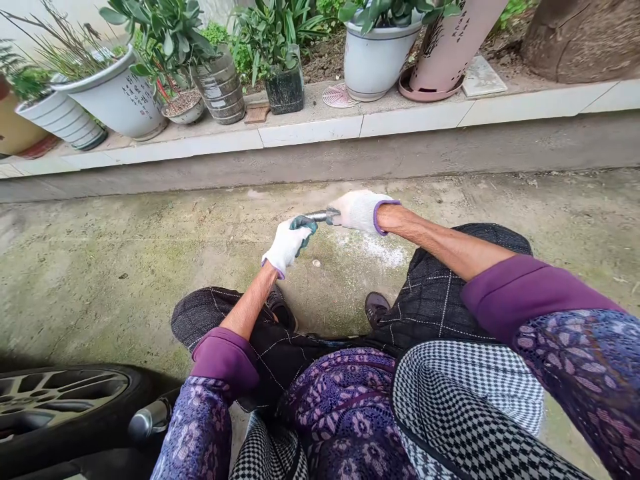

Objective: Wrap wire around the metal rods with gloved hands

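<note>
Apparent step: two-handed hold on the rod (318, 216). Left hand (290, 240): grip closed around its left end. Right hand (354, 211): grip closed at its right end. Next move likely requires steadiness.

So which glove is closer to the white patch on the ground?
The right glove: the white patch shows just below it. The left glove is farther away, at the left end of the silvery rod.

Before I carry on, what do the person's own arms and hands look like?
The left hand and right hand wear purple-hemmed white knit gloves; the left one shows dark green coating. Purple floral lace-patterned sleeves end in plain purple cuffs, leaving forearms bare.
</note>
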### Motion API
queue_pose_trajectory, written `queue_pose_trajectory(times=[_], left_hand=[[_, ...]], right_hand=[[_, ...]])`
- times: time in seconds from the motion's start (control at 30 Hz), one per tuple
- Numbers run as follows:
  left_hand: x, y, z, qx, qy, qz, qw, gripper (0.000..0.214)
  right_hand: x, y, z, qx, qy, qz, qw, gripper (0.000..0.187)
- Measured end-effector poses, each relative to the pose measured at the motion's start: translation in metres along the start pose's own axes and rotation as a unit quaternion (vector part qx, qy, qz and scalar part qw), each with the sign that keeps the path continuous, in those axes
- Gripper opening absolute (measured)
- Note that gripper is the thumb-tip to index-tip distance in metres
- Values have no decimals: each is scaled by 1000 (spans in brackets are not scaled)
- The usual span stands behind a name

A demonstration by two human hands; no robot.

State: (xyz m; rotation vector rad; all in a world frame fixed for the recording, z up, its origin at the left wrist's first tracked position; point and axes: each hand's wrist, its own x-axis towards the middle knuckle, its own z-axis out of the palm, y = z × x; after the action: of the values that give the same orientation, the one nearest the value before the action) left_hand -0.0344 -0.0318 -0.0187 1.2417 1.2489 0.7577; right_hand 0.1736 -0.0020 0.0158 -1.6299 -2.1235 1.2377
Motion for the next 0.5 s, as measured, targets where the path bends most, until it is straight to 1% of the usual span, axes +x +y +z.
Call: queue_pose_trajectory(times=[0.1,0.17,0.2,0.27,0.37,0.43,0.5], left_hand=[[-1,4,-8,-57,19,27,998,24],[-3,5,-11,-70,16,36,997,26],[-3,5,-12,-69,12,38,997,26],[-3,3,-13,-58,4,42,997,27],[0,2,-14,-32,-4,46,998,26],[2,1,-15,-7,-2,48,999,21],[4,-1,-17,19,-13,62,998,16]], right_hand=[[-1,-17,-5,-23,38,14,999,20],[-5,-26,-6,-3,51,38,998,22],[-8,-28,-6,21,48,47,998,24],[-13,-30,-7,83,26,42,995,27],[-19,-25,-9,151,-29,5,988,32],[-22,-21,-12,171,-77,-3,982,34],[-27,-18,-14,171,-124,-4,977,35]])
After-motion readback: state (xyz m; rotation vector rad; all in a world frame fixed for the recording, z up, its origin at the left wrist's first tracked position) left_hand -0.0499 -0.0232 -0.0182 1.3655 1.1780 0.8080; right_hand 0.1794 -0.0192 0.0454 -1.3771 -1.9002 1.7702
